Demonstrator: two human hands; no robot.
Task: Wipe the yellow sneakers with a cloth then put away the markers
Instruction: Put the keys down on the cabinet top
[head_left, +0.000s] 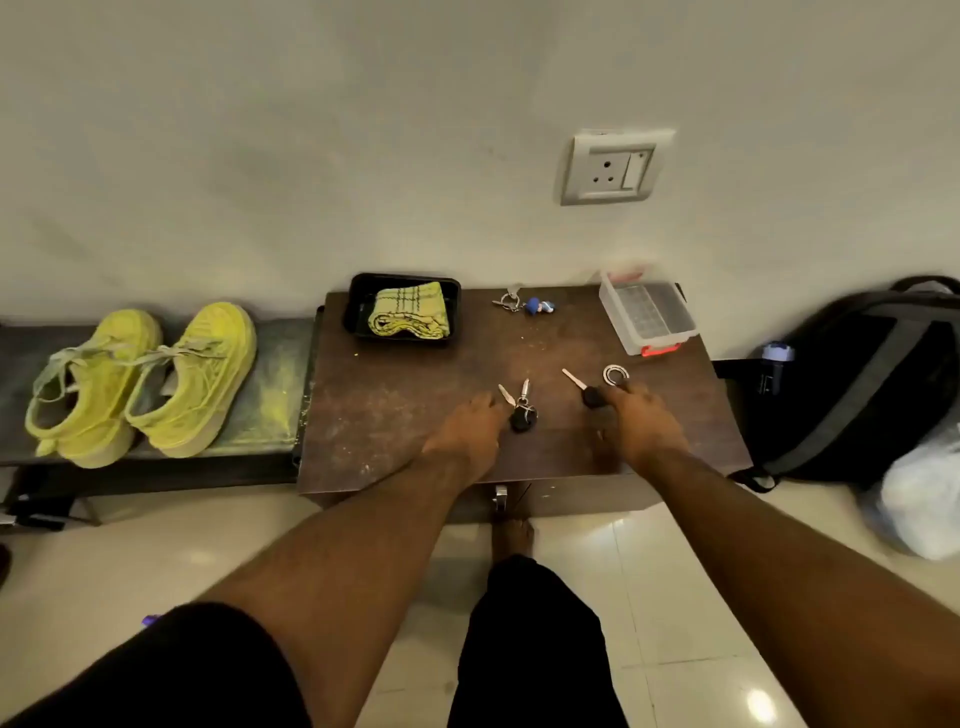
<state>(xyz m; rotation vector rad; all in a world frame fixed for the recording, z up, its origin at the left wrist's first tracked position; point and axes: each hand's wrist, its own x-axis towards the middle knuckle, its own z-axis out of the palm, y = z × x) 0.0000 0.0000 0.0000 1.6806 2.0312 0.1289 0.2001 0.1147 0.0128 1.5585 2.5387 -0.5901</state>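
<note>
Two yellow sneakers stand side by side on a low dark bench at the left, toes toward the wall. A folded yellow checked cloth lies in a black tray at the back of the brown table. My left hand rests on the table, fingertips touching a bunch of keys. My right hand pinches the black head of a single key, beside a metal ring. No markers are in view.
A clear plastic box with red latches sits at the table's back right, and a keyring with a blue charm lies by the wall. A black backpack and a white bag sit on the floor at the right. A wall socket is above the table.
</note>
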